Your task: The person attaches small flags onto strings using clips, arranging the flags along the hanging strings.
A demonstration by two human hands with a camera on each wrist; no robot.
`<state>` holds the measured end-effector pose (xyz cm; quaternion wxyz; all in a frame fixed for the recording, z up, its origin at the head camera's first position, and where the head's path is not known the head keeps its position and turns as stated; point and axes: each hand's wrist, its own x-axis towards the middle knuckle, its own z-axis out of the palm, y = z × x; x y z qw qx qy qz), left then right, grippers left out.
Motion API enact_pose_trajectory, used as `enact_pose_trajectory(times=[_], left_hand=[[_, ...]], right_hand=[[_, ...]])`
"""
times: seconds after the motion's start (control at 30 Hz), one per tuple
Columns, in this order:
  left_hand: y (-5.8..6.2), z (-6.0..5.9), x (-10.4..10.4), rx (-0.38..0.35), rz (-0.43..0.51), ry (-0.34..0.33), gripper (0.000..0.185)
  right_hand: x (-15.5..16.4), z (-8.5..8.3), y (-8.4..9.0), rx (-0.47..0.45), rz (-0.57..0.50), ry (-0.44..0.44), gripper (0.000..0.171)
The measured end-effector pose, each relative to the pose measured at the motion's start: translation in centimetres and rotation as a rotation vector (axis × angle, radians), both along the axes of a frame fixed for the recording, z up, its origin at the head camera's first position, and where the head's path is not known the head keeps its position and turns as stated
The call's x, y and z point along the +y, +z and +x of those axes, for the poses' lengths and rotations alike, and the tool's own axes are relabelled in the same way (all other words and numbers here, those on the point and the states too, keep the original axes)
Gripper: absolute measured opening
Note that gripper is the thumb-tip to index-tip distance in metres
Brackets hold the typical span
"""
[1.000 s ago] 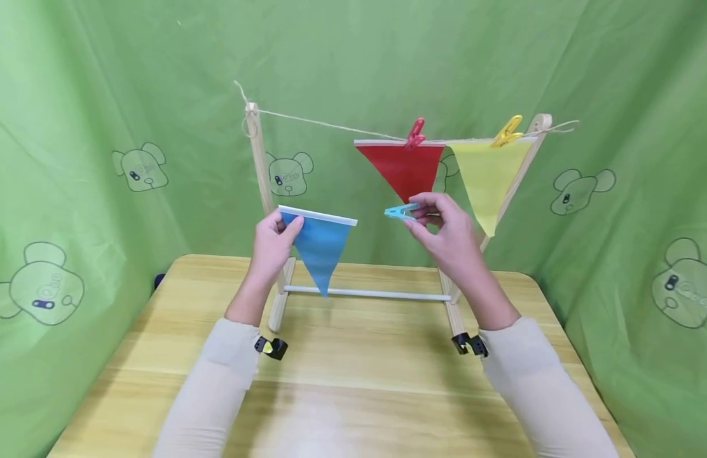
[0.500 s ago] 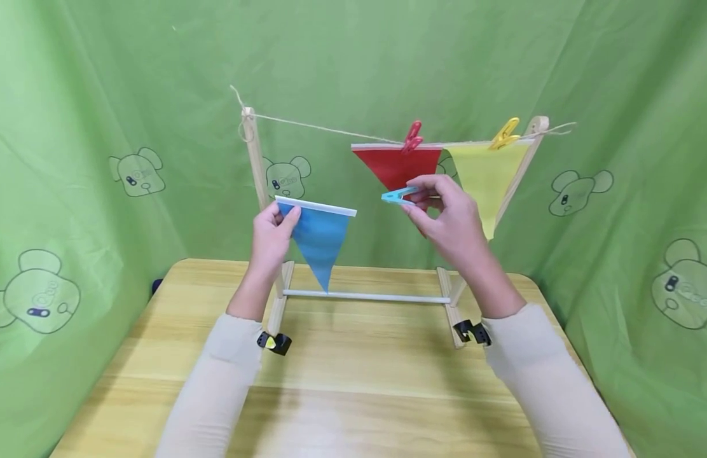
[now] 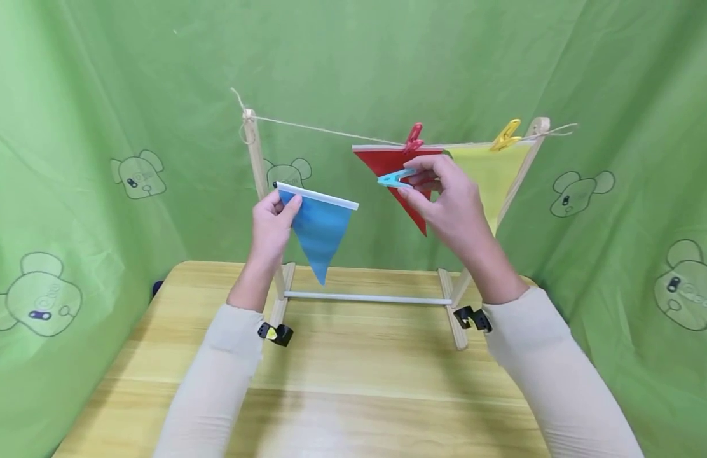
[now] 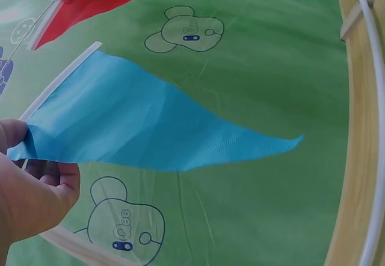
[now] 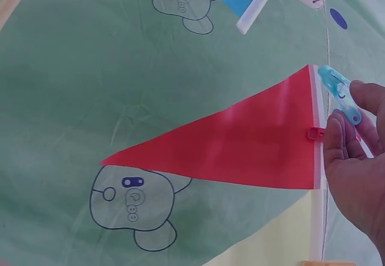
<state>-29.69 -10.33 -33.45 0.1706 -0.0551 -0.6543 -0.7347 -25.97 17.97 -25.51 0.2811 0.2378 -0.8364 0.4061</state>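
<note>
Your left hand (image 3: 271, 224) pinches the blue flag (image 3: 319, 236) by the left corner of its white top band, thumb in front and fingers behind, so the flag hangs point down in front of the left post (image 3: 256, 165). It sits below the string (image 3: 325, 131), which runs bare from that post to the red flag (image 3: 395, 166). Your right hand (image 3: 445, 205) grips the blue peg (image 3: 395, 179) between thumb and fingers, its tip pointing to 9 o'clock, just in front of the red flag's top edge. The right wrist view shows the same: the peg lies beside the red flag's band, near the red peg (image 3: 413, 137).

You look to be between pickup and hanging: flag and peg are both in hand, neither on the string yet. The red flag and the yellow flag (image 3: 486, 181), with its yellow peg (image 3: 506, 135), already hang at 1 and 2 o'clock from the blue one.

Next, lift the band toward 12 o'clock until it meets the bare string, clear of the red flag's left corner. Keep the band level, squeeze the peg open, and bring it down over band and string together. The frame stands on the tabletop (image 3: 353, 394), so press lightly or it may shift.
</note>
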Motion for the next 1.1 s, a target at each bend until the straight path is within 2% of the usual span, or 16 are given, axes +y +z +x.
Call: enact_pose_trajectory(times=[0.33, 0.53, 0.93, 1.1], left_hand=[[0.7, -0.2, 0.3, 0.003, 0.012, 0.020, 0.021], [1.2, -0.4, 0.6, 0.010, 0.064, 0.031, 0.014], [2.2, -0.9, 0.9, 0.030, 0.159, 0.045, 0.010], [2.6, -1.1, 1.0, 0.027, 0.187, 0.056, 0.009]], right_hand=[[-0.3, -0.3, 1.5, 0.016, 0.008, 0.022, 0.034], [-0.8, -0.2, 2.5, 0.018, 0.013, 0.029, 0.034], [-1.9, -0.1, 4.3, 0.087, 0.031, 0.056, 0.031], [-2.2, -0.3, 5.1, 0.122, 0.072, 0.054, 0.031]])
